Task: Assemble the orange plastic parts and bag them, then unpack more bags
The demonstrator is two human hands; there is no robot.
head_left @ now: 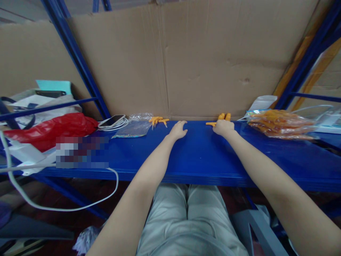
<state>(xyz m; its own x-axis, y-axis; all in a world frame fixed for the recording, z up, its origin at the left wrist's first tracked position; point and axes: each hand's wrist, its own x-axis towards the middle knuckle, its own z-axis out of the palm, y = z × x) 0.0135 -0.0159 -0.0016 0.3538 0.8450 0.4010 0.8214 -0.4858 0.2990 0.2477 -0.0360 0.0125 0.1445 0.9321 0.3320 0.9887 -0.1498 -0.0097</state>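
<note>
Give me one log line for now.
Left hand: open, near left orange pieces | Right hand: at right orange pieces, grip unclear | Far right: orange bag

No lettering, label, brand, number or sign is legible.

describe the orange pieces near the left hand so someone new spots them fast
Find the blue shelf and follow its back edge along the cardboard. Between the clear plastic bag and the left hand lie the orange pieces; their bright colour and thin silvery spirals set them apart from the bag.
</note>
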